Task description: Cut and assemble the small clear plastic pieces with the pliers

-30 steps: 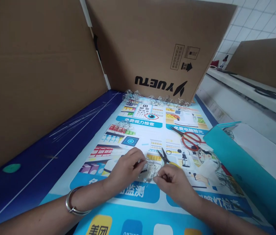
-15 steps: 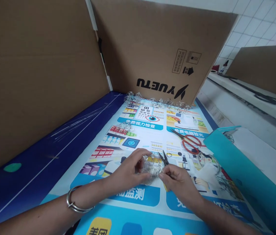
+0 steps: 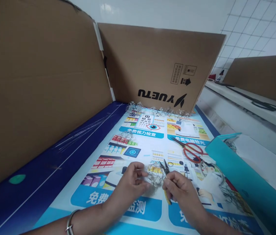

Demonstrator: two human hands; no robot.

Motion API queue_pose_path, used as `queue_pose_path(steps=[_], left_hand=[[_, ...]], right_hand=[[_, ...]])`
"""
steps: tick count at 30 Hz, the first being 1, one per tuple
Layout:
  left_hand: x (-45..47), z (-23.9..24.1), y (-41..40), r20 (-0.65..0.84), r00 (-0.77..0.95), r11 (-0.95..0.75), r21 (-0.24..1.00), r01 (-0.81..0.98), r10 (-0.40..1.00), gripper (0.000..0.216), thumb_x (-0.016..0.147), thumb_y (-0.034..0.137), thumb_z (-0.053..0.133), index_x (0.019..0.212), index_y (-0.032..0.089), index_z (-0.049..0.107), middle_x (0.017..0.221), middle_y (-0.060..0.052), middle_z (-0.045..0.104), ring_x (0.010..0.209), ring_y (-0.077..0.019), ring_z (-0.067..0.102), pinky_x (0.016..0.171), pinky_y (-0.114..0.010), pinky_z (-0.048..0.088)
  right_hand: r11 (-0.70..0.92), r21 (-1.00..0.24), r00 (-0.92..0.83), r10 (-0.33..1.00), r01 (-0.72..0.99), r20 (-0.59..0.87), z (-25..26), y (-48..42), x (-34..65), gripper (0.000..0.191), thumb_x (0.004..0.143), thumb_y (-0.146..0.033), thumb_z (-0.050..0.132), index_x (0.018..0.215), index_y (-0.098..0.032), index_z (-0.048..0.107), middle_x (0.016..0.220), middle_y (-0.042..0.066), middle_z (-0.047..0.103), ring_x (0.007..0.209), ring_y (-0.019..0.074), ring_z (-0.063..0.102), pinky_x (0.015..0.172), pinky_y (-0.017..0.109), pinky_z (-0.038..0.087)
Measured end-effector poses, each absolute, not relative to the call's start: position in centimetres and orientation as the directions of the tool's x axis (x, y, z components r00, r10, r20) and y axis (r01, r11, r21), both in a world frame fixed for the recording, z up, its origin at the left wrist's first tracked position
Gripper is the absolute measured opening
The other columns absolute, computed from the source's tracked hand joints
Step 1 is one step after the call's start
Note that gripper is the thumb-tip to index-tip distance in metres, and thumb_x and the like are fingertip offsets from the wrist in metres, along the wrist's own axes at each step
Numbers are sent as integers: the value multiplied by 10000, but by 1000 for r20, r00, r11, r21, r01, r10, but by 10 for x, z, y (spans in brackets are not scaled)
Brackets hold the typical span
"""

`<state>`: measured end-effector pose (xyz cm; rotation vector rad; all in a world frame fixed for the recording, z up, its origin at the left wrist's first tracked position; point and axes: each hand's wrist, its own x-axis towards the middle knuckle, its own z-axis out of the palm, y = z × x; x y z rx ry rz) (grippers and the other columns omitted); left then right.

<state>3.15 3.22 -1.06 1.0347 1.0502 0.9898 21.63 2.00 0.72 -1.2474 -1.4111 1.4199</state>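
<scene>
Between my hands is a tangled, roundish piece of bent silvery wire (image 3: 155,173). My left hand (image 3: 133,182) is curled at its left side, thumb and fingers closed on its edge. My right hand (image 3: 182,189) grips a small pair of pliers (image 3: 166,167) with dark jaws pointing up and away and a yellow handle showing below the fingers. The jaws stand apart, beside the wire piece. Thumb and forefinger of that hand also pinch at the right edge of the wire; the exact contact is too small to make out.
Red-handled scissors (image 3: 193,152) lie beyond my right hand, near a teal box (image 3: 248,186). A wire coil (image 3: 222,174) and loose wire (image 3: 232,197) sit beside the box. More wire pieces (image 3: 161,112) line the upright cardboard (image 3: 157,65). Thin straight strands (image 3: 79,135) lie left.
The view has tilted up, so everything sits lower in the picture. My left fingers have loosened a little around the wire piece, showing more of it. The pliers remain in my right hand.
</scene>
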Motion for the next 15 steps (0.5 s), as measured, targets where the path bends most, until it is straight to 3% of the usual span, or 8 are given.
queue_pose_path(steps=[5,9,15], left_hand=[[33,2,28,-194,252,252,942,-221,948,408,653,162,664,953,177,389,898,-42,497,789,-140,510,668,-256,424],[33,4,28,-201,358,307,913,-268,912,311,702,230,647,900,170,414,788,-14,524,631,-97,485,574,-233,404],[31,1,30,-186,334,269,936,-225,924,242,716,250,642,797,167,430,594,42,475,513,-72,430,505,-213,334]], right_hand=[[-115,-991,-250,960,74,-130,6,18,217,260,851,-403,469,784,-155,514,539,-23,516,471,69,386,458,196,293],[-126,-988,-266,953,90,-145,8,19,218,265,858,-407,451,786,-157,503,546,-24,506,481,72,383,465,200,299],[-78,-989,-266,958,126,-109,3,21,215,177,834,-355,493,797,-185,460,584,-45,445,521,82,407,480,200,339]])
